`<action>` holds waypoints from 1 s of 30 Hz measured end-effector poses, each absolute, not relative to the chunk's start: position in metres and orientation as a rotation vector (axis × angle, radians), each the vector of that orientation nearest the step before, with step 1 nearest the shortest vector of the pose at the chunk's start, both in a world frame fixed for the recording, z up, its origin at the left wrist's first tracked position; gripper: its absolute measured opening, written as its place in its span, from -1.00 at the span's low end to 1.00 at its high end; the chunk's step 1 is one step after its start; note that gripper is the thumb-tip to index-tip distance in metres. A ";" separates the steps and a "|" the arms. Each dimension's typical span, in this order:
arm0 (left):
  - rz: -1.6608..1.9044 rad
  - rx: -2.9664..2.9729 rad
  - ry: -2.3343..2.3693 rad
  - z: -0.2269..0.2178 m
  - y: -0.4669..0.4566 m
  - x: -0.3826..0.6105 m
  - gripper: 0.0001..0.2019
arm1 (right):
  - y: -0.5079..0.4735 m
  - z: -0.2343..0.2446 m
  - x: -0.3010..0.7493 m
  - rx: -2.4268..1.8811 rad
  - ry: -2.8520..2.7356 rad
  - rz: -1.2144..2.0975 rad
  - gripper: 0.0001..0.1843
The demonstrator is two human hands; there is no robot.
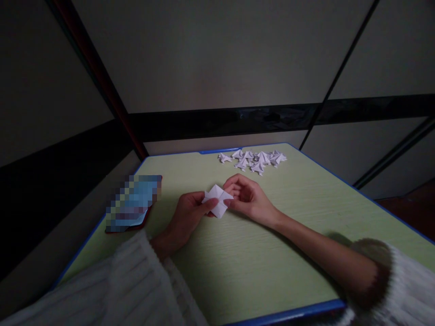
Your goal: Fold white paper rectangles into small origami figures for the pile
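A small folded square of white paper [219,210] is held just above the table, turned so that its corners point up, down and sideways. Crease lines run across its face. My left hand [190,213] pinches its left side, thumb on top and fingers beneath. On the right side, my right hand [249,199] has its thumb tip on the paper's corner, with the other fingers curled behind; whether they touch the paper is hard to see.
Several folded white paper figures [261,158] lie grouped at the table's far edge. A red-edged device with a blurred screen [136,203] rests on the left. The pale green table [306,190] has a blue rim, and panelled doors [217,59] stand close behind it.
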State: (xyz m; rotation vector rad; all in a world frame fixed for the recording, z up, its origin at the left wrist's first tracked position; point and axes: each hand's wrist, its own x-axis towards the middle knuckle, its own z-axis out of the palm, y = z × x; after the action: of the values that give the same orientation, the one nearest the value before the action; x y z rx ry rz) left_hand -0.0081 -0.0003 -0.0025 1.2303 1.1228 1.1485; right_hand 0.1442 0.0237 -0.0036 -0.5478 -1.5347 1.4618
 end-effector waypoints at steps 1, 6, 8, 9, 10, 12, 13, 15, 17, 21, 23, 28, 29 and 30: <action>1.167 1.244 1.130 -0.002 -0.001 -0.009 -0.86 | 0.024 -0.004 0.144 -0.550 -1.544 1.441 -0.76; 1.173 1.245 1.124 -0.005 0.000 -0.010 -0.84 | 0.027 -0.006 0.147 -0.583 -1.597 1.348 -0.89; 1.155 1.245 1.105 -0.006 0.001 -0.010 -0.85 | 0.027 -0.007 0.148 -0.596 -1.610 1.315 -0.90; 1.145 1.247 1.098 -0.007 0.001 -0.009 -0.85 | 0.028 -0.007 0.149 -0.600 -1.621 1.297 -0.90; 1.135 1.248 1.095 -0.007 0.001 -0.009 -0.86 | 0.028 -0.007 0.149 -0.600 -1.635 1.278 -0.91; 1.113 1.252 1.109 -0.006 0.001 -0.007 -0.86 | 0.030 -0.006 0.151 -0.587 -1.673 1.250 -0.91; 1.100 1.255 1.124 -0.005 0.001 -0.007 -0.86 | 0.031 -0.006 0.152 -0.578 -1.695 1.238 -0.92; 1.082 1.268 1.160 -0.003 0.000 -0.006 -0.87 | 0.033 -0.004 0.154 -0.568 -1.736 1.226 -0.94; 1.071 1.293 1.191 -0.001 -0.001 -0.005 -0.86 | 0.034 -0.003 0.155 -0.575 -1.761 1.233 -0.95; 1.052 1.386 1.251 0.000 -0.003 -0.006 -0.82 | 0.034 -0.004 0.153 -0.646 -1.760 1.290 -0.98; 1.042 1.432 1.288 -0.001 -0.002 -0.006 -0.84 | 0.033 -0.005 0.152 -0.700 -1.784 1.296 -0.95; 0.991 1.452 1.304 -0.005 0.001 -0.007 -0.84 | 0.031 -0.007 0.151 -0.766 -1.940 1.151 -0.91; 0.982 1.450 1.288 -0.006 0.002 -0.008 -0.83 | 0.031 -0.007 0.152 -0.762 -1.963 1.123 -0.91; 0.979 1.448 1.274 -0.006 0.002 -0.008 -0.82 | 0.031 -0.007 0.152 -0.754 -1.981 1.106 -0.91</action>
State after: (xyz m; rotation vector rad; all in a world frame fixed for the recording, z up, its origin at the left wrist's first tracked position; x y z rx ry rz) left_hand -0.0082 0.0022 -0.0061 1.4479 1.2735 0.9794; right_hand 0.1519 0.0305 -0.0071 -0.7540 -1.9809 1.1058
